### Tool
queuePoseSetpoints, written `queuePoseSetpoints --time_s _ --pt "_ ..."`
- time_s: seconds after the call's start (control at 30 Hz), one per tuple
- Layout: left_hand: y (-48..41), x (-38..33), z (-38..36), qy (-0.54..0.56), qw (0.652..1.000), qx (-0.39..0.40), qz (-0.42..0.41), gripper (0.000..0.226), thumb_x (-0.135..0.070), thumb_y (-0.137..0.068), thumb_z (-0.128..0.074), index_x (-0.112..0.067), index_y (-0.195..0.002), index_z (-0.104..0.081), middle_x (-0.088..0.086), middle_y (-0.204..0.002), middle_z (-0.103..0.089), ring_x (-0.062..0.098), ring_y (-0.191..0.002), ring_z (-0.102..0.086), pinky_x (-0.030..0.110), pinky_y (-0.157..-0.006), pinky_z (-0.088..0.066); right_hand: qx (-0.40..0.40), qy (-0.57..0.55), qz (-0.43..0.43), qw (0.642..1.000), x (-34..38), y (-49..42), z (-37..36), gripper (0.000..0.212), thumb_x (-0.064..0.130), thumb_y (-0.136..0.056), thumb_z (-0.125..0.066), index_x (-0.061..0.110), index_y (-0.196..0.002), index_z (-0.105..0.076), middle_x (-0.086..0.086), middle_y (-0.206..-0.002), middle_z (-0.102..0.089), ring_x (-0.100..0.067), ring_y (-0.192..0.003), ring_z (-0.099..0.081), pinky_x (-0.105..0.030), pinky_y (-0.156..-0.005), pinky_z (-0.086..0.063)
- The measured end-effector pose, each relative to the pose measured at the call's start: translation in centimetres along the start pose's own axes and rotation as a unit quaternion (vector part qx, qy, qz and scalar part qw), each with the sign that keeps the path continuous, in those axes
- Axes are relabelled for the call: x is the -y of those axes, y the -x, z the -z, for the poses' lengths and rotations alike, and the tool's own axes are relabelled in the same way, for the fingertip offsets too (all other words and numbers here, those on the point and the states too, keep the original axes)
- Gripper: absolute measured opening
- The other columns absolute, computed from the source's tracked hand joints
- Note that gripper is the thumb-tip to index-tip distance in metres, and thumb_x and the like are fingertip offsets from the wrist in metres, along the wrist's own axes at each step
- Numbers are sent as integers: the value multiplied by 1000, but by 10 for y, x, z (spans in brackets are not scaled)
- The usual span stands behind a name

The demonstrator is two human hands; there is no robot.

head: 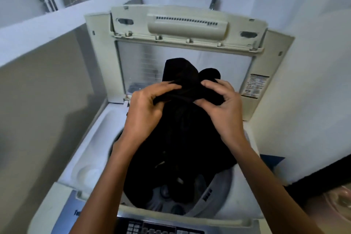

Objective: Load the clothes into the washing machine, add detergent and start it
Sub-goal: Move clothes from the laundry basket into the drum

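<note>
A white top-loading washing machine fills the view, its lid raised upright at the back. Over the open drum I hold up a black garment. My left hand grips its upper left part, my right hand pinches a fold on the upper right. The cloth hangs from both hands down into the drum, where more dark fabric lies. Much of the drum's inside is hidden by the garment.
The control panel with buttons runs along the near edge. A round recess sits in the machine's top at the left. Walls close in left and right; a white ledge crosses upper left. A blue thing lies at the right.
</note>
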State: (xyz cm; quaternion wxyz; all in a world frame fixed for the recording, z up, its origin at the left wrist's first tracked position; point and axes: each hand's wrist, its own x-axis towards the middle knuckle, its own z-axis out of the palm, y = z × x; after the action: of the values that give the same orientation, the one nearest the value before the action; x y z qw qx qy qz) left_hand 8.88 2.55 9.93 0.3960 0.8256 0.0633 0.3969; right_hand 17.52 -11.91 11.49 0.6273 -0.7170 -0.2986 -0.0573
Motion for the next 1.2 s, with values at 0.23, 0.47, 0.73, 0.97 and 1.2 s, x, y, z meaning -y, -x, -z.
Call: queuePoseSetpoints --time_s 0.23,0.47,0.73,0.97,1.2 --pt "32 69 19 -31 992 87 90 51 18 -72 -57 -16 -106 -72 -7 -108 -67 -2 -104 -57 7 -94 -40 56 26 -99 993 -55 29 -59 43 -2 -64 -78 24 -95 -65 6 -98 -60 -5 -93 -57 -2 -82 -40" --pt "70 132 18 -100 931 294 192 34 -8 -81 -68 -18 -114 -67 0 -114 -68 9 -110 -58 12 -90 -37 169 143 -185 957 -117 75 -87 36 12 -68 -80 14 -102 -69 -4 -110 -58 -13 -104 -54 -13 -87 -36" --pt "109 154 0 -247 736 571 268 75 -44 -89 -57 -29 -149 -14 8 -157 14 27 -144 14 48 -114 -4 437 222 -249 835 -155 102 -87 56 37 -85 -63 30 -136 -42 -10 -149 -31 -19 -140 -24 -39 -114 -22" --pt "99 136 -12 -238 799 512 204 77 -43 -90 -55 -28 -149 -7 9 -156 16 26 -144 11 46 -115 -5 384 209 -215 873 -157 102 -69 58 41 -84 -61 33 -137 -39 -8 -150 -31 -18 -141 -21 -42 -114 -23" --pt "81 86 -45 -237 845 469 102 80 -41 -92 -53 -29 -149 1 8 -156 17 25 -144 10 43 -116 -5 307 334 -137 880 -147 97 -18 64 61 -82 -49 38 -139 -33 -4 -152 -27 -24 -142 -18 -51 -112 -23"
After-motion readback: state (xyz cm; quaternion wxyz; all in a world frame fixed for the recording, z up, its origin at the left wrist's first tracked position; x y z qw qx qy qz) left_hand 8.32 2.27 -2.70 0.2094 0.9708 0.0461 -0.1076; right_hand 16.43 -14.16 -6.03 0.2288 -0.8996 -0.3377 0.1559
